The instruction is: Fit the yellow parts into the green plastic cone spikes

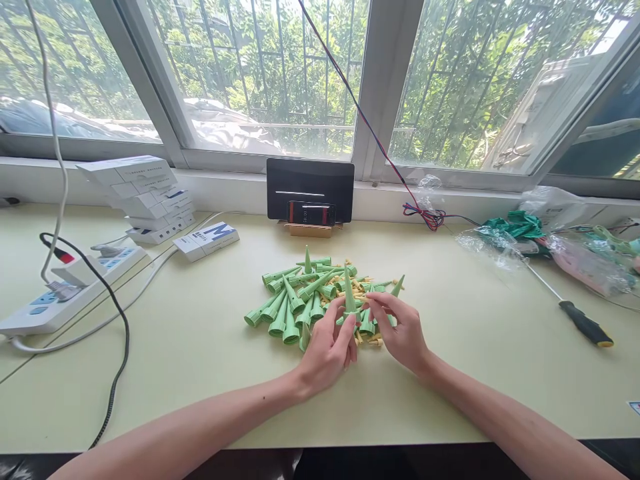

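L hand (pixel 327 350) pinches a green cone (pixel 349 293) upright, tip up, over the pile of cones (pixel 293 303) mid-surface (pixel 200 360), so its wide end meets the R hand (pixel 400 333), fingertips bunched at that base, can't tell if gripping.

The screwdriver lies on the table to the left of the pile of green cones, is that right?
Not quite. The head view shows the screwdriver lying on the table to the right of the pile of green cones, not to the left.
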`<state>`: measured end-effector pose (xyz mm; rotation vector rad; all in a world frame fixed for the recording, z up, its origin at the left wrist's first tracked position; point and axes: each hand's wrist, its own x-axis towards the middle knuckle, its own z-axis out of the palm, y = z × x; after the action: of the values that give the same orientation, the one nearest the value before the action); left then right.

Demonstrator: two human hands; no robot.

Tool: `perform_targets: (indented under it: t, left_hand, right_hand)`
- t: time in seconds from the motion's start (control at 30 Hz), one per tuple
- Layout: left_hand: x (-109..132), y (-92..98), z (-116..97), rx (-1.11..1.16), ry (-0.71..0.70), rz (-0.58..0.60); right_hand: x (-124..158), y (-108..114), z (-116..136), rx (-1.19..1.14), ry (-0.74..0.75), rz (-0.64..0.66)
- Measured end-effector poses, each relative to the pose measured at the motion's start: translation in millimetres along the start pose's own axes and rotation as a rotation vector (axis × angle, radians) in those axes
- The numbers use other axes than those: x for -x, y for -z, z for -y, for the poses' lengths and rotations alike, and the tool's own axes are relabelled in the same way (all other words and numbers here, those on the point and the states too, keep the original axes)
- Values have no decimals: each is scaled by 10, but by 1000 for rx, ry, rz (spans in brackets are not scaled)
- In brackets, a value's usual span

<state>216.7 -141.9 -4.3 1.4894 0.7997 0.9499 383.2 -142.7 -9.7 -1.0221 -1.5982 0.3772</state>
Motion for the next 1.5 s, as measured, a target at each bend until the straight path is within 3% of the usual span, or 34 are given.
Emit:
perform_targets:
  t: [0.27, 0.73, 1.5]
  left_hand:
    - [-1, 12, 8, -55, 4, 7]
    - [-14, 4, 80, 77, 34, -9]
    - [-31, 1, 0, 29, 35, -4]
  right_hand:
    - [7, 23, 11, 10, 27, 23]
    - [13, 16, 12, -17, 66, -15]
    - [21, 6, 13, -36, 77, -2]
